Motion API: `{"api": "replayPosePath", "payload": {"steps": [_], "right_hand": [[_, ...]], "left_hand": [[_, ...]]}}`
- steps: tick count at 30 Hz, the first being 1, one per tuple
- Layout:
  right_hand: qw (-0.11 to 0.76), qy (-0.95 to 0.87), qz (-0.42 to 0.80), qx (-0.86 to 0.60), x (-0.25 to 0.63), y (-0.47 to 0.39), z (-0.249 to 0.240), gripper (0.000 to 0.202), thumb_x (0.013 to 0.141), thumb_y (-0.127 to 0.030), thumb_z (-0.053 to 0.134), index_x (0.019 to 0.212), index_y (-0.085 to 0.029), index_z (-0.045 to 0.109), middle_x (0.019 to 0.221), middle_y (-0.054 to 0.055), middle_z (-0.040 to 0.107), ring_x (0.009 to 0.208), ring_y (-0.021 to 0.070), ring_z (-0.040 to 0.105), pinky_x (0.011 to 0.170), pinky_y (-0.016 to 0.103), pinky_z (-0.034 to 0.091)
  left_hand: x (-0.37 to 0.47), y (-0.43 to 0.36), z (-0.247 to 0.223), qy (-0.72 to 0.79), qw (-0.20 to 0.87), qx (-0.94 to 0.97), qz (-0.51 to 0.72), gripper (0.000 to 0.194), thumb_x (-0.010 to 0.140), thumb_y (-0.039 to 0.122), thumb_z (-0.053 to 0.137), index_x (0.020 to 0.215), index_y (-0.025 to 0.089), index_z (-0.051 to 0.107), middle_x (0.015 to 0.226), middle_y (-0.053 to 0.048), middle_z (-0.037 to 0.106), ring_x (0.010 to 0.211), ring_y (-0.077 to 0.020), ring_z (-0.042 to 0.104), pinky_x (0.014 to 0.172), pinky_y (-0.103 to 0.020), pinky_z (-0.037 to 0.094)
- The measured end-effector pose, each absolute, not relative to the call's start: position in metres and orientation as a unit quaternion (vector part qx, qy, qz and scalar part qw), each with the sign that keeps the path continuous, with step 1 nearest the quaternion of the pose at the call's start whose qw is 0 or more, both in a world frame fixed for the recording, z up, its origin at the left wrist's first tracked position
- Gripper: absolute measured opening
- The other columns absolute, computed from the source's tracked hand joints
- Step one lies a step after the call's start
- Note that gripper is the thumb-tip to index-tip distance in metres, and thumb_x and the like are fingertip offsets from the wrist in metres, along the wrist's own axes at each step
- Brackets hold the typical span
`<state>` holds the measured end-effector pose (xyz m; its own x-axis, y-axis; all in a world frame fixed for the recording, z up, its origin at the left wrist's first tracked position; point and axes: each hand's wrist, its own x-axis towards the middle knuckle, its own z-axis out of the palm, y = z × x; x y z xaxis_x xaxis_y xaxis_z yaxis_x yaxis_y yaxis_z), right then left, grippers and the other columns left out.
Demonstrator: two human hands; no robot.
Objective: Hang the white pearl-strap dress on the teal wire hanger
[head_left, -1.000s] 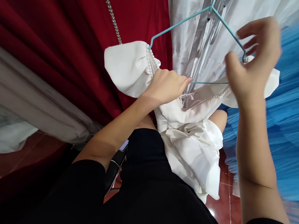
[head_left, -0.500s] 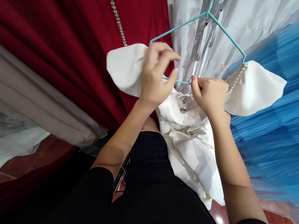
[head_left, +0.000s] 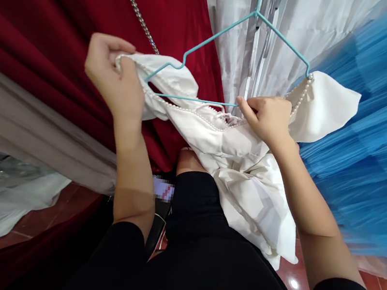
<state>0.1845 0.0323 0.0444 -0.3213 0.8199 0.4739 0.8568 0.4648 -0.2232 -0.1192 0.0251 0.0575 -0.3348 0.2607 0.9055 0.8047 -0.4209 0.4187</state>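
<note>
A white dress [head_left: 241,145] with pearl-beaded edging hangs in front of me on a thin turquoise wire hanger [head_left: 216,35]. My left hand [head_left: 113,71] pinches the beaded edge of the dress's left shoulder and holds it out to the left, past the hanger's end. The left tip of the hanger shows inside that stretched opening. My right hand [head_left: 269,118] is closed around the hanger's bottom bar, near its right part. Over the hanger's right end lies the beaded strap [head_left: 300,100], with a white puffed sleeve [head_left: 331,110] beside it. The skirt bunches below, against my black clothing.
Dark red fabric [head_left: 156,7] with a jewelled chain [head_left: 136,6] hangs at the left, pale beige cloth [head_left: 36,115] beneath it. White fabric [head_left: 323,23] hangs behind the hanger. Blue tulle [head_left: 373,144] fills the right. Shiny red tiles [head_left: 298,284] cover the floor.
My left hand has moved left and now grips the dress's shoulder edge, pulling it outward over the hanger's left end. My right hand keeps its hold on the bottom bar.
</note>
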Motion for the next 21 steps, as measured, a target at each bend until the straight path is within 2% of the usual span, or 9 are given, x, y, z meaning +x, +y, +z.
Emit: {"api": "replayPosePath", "payload": {"steps": [2,4,7,9,13,16,18,21], "right_hand": [[0.269,-0.818,-0.024,-0.508,0.182,0.031,0.045,0.062,0.108,-0.055,0.032,0.062,-0.018,0.051,0.057,0.001,0.042,0.058,0.0122,0.036,0.066,0.032,0.019],[0.269,-0.820,-0.015,-0.505,0.179,0.030,0.044,0.063,0.109,-0.057,0.031,0.063,-0.018,0.051,0.057,0.001,0.042,0.058,0.0120,0.036,0.067,0.031,0.019],[0.271,-0.819,-0.007,-0.506,0.173,0.031,0.043,0.065,0.109,-0.061,0.029,0.064,-0.018,0.051,0.058,0.001,0.042,0.058,0.0120,0.036,0.067,0.031,0.020],[0.269,-0.818,-0.003,-0.508,0.169,0.033,0.042,0.066,0.109,-0.062,0.028,0.065,-0.018,0.051,0.058,0.000,0.042,0.058,0.0120,0.036,0.066,0.031,0.020],[0.260,-0.814,-0.003,-0.519,0.169,0.032,0.044,0.065,0.109,-0.061,0.030,0.065,-0.018,0.052,0.057,0.001,0.044,0.058,0.0125,0.037,0.065,0.032,0.020],[0.252,-0.816,-0.010,-0.521,0.175,0.028,0.045,0.066,0.109,-0.061,0.029,0.066,-0.018,0.055,0.057,0.003,0.047,0.060,0.0136,0.040,0.065,0.033,0.021],[0.248,-0.817,-0.019,-0.520,0.180,0.027,0.045,0.066,0.109,-0.061,0.028,0.067,-0.018,0.057,0.057,0.004,0.049,0.060,0.0144,0.042,0.065,0.033,0.022],[0.244,-0.813,-0.035,-0.528,0.186,0.027,0.041,0.068,0.108,-0.061,0.028,0.066,-0.018,0.058,0.058,0.006,0.051,0.061,0.0152,0.044,0.066,0.033,0.023]], "left_hand": [[-0.134,0.014,0.047,-0.536,0.214,-0.510,-0.638,0.014,0.075,0.008,0.054,0.083,0.017,0.063,0.078,0.005,0.062,0.071,-0.0076,0.059,0.063,-0.027,0.050],[-0.138,-0.003,0.037,-0.580,0.149,-0.543,-0.588,0.008,0.077,0.017,0.062,0.084,0.020,0.063,0.075,0.007,0.062,0.068,-0.0082,0.057,0.058,-0.027,0.046],[-0.120,-0.031,0.030,-0.590,0.009,-0.685,-0.428,0.006,0.080,0.024,0.065,0.086,0.025,0.068,0.076,0.006,0.066,0.071,-0.0129,0.061,0.064,-0.033,0.053],[-0.097,-0.043,0.031,-0.558,-0.026,-0.759,-0.335,0.009,0.083,0.025,0.061,0.085,0.027,0.069,0.082,0.003,0.071,0.076,-0.0167,0.064,0.071,-0.037,0.056],[-0.051,-0.043,0.046,-0.499,0.024,-0.812,-0.301,0.022,0.095,0.028,0.052,0.095,0.027,0.073,0.105,-0.006,0.074,0.101,-0.0246,0.068,0.092,-0.044,0.056],[-0.027,-0.029,0.058,-0.503,0.070,-0.807,-0.300,0.028,0.098,0.027,0.050,0.114,0.027,0.073,0.124,-0.010,0.070,0.121,-0.0299,0.062,0.101,-0.047,0.051],[-0.017,-0.018,0.060,-0.525,0.067,-0.802,-0.278,0.032,0.098,0.028,0.050,0.123,0.027,0.069,0.126,-0.010,0.070,0.121,-0.0312,0.062,0.098,-0.045,0.049],[-0.008,-0.002,0.048,-0.559,0.054,-0.800,-0.209,0.029,0.099,0.034,0.045,0.109,0.026,0.071,0.104,-0.010,0.075,0.103,-0.0311,0.068,0.088,-0.043,0.048]]}}
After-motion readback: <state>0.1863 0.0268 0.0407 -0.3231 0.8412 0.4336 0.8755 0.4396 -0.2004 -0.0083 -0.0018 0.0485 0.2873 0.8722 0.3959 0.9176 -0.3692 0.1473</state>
